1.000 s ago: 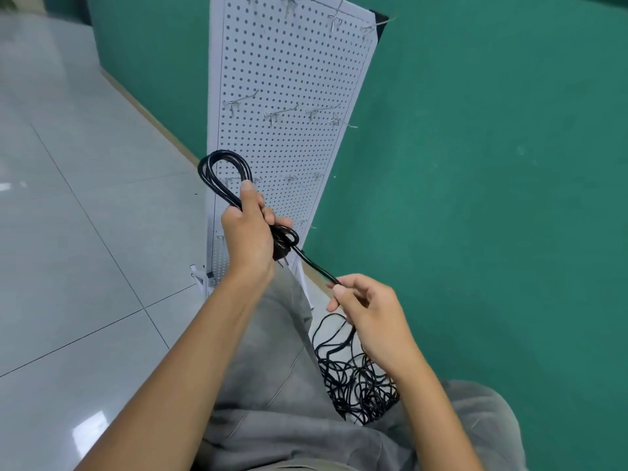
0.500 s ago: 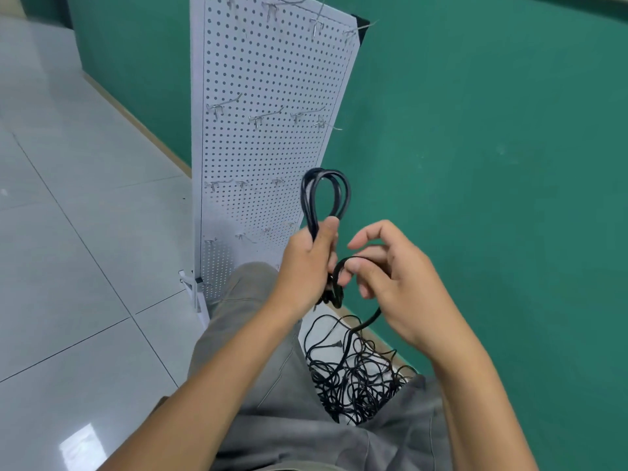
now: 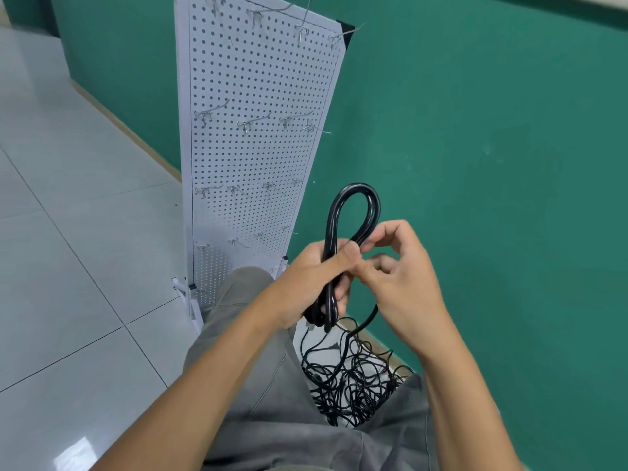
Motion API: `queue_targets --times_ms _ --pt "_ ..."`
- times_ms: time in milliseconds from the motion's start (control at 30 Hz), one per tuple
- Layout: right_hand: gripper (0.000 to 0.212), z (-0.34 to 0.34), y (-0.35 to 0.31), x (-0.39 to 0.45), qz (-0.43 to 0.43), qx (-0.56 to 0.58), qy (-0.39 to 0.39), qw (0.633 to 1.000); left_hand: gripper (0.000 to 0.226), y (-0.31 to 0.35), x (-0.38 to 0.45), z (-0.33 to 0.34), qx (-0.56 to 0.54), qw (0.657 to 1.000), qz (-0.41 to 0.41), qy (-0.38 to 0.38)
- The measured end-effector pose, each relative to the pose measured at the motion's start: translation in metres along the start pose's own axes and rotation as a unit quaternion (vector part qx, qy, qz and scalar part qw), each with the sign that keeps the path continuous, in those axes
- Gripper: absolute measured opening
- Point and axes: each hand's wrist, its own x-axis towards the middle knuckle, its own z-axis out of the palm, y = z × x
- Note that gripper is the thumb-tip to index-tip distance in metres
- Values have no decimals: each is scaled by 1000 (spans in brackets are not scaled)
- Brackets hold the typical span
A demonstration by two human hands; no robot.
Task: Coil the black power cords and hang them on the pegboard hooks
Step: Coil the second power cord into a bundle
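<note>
Both hands now meet on coiled cord.

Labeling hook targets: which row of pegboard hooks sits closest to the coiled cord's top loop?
The third row down, level with the coiled cord loop top; the higher rows sit well above it.

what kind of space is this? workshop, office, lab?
Hard to say; probably a bare indoor room set up for the task, not a fitted workshop. It shows glossy white floor tiles, a plain green painted wall, and a freestanding white pegboard with metal hooks.
</note>
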Motion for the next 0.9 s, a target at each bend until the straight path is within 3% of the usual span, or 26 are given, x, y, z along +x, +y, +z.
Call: queue_targets --times_ms 267,367,533,633,700,800,900 --pt "17 -12 9 -1 16 43 -39 998 17 7 -3 -4 -58 998 -6 -20" --pt "7 -18 23 -7 46 45 -31 997 23 9 -1 -10 -89 996 11 -2" --pt "12 -19 35 -16 60 172 27 983 31 6 1 -11 -30 999 -10 36" --pt "16 -18 24 -14 42 259 44 964 17 3 2 -4 62 996 -39 45" --pt "20 -18 17 -10 29 230 71 970 14 -1 3 -1 129 990 -45 34" --pt "24 -17 6 -2 -10 71 111 991 30 -7 5 6 211 976 -48 10" --pt "16 -18 -1 5 -26 -28 126 991 28 -9 6 13 239 969 -63 -13"
